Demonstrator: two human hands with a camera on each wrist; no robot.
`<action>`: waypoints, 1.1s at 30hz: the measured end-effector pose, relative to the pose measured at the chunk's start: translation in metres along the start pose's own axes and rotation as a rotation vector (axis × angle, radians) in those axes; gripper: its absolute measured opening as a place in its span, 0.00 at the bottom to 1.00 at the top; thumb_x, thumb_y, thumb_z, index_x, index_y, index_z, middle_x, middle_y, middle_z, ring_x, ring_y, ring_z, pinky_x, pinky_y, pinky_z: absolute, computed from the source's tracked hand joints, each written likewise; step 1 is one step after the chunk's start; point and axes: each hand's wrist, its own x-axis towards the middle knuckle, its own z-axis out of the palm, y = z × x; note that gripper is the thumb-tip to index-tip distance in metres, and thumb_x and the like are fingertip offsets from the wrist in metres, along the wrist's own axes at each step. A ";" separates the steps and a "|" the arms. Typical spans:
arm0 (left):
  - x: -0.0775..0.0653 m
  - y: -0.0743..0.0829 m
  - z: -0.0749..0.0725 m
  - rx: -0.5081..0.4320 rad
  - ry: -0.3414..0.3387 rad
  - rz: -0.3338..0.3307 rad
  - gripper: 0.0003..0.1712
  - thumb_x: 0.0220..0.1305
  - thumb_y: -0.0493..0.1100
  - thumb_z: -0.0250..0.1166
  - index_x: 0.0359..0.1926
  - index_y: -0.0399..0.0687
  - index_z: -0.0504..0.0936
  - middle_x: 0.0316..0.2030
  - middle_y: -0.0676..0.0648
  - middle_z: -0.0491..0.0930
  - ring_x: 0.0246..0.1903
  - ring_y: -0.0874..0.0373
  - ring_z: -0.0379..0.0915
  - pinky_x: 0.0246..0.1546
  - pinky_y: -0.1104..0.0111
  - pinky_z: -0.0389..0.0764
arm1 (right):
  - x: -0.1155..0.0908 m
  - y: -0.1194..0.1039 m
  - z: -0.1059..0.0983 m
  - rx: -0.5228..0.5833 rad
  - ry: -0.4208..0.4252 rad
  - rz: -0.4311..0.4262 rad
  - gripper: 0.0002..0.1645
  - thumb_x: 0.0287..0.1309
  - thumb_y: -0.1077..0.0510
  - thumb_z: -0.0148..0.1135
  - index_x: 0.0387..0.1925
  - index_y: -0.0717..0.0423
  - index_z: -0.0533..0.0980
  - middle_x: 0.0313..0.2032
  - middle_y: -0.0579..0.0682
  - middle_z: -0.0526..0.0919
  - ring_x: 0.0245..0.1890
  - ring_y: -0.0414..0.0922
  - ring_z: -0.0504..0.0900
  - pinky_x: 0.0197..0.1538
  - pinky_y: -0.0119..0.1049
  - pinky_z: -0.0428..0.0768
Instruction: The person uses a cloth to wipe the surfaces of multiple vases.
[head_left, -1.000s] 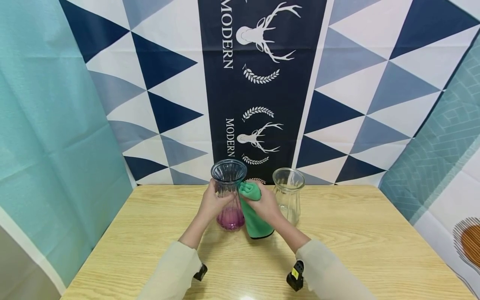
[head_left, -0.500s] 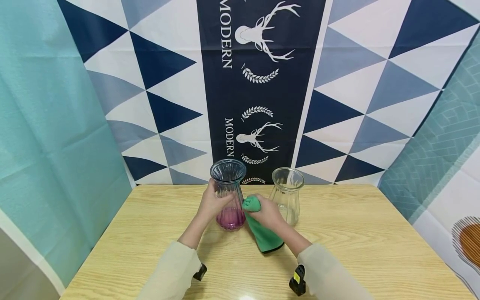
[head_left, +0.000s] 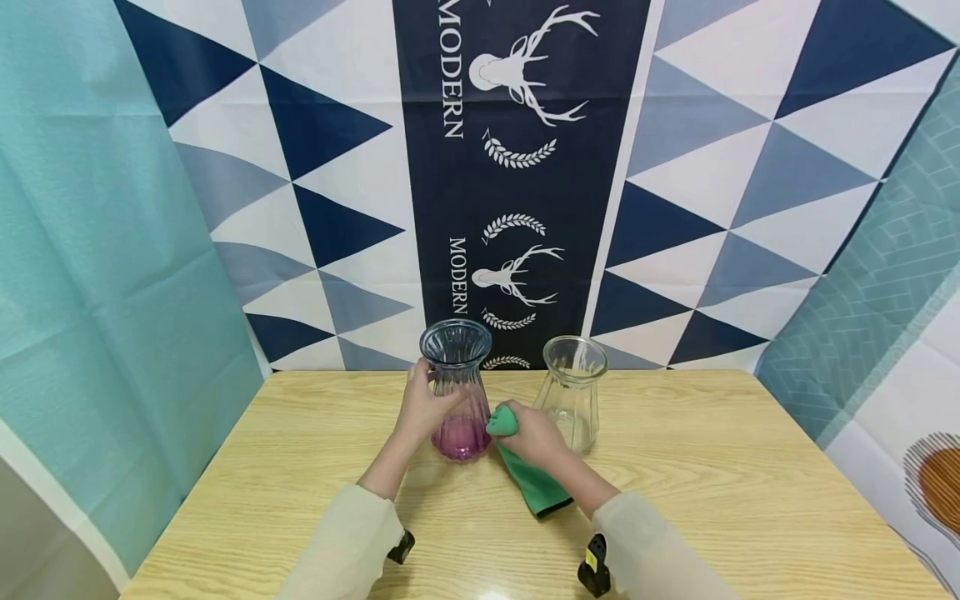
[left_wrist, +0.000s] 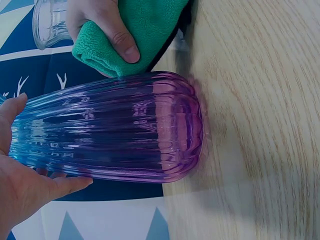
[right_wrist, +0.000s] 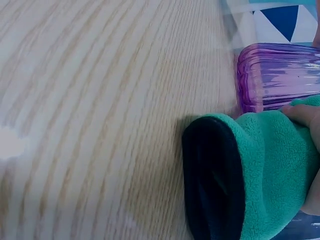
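Observation:
A ribbed glass vase (head_left: 461,433), blue at its flared rim and fading to pink-purple at the base, stands upright near the back of the table. My left hand (head_left: 423,408) grips it around the upper body, thumb and fingers on opposite sides in the left wrist view. In my right hand (head_left: 534,435) is a bunched green cloth (head_left: 532,483) with a dark edge, its free end hanging toward the table. The cloth (left_wrist: 102,55) lies right against the vase's side, low near the pink base (left_wrist: 180,125), in the left wrist view.
A clear glass vase (head_left: 576,392) stands just behind and right of my right hand, partly hidden by it. The wood-grain table (head_left: 315,467) ends at a patterned fabric backdrop (head_left: 352,233). A round brown-and-striped motif (head_left: 941,483) shows at the far right.
My right hand has moved down along the vase's right side with the green cloth, from near the neck to near the base. My left hand keeps its grip in place.

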 end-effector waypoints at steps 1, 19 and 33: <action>0.000 0.000 0.000 0.002 0.000 0.002 0.43 0.51 0.45 0.70 0.64 0.38 0.60 0.56 0.35 0.64 0.59 0.39 0.65 0.61 0.47 0.67 | 0.000 0.000 0.000 0.015 0.003 0.002 0.24 0.45 0.56 0.71 0.46 0.55 0.75 0.34 0.50 0.83 0.33 0.45 0.80 0.37 0.40 0.80; 0.000 0.001 -0.002 -0.012 -0.005 0.015 0.41 0.51 0.43 0.69 0.63 0.37 0.61 0.59 0.34 0.67 0.60 0.38 0.65 0.62 0.47 0.67 | 0.013 -0.025 -0.020 0.299 0.188 0.008 0.28 0.50 0.55 0.69 0.54 0.51 0.73 0.46 0.55 0.83 0.45 0.51 0.81 0.47 0.47 0.80; 0.002 0.001 -0.002 0.004 -0.009 0.019 0.37 0.51 0.42 0.69 0.61 0.38 0.65 0.58 0.35 0.68 0.60 0.39 0.66 0.62 0.48 0.68 | 0.021 -0.039 -0.031 0.350 0.265 -0.049 0.30 0.50 0.54 0.70 0.56 0.51 0.72 0.49 0.55 0.81 0.48 0.52 0.80 0.49 0.49 0.79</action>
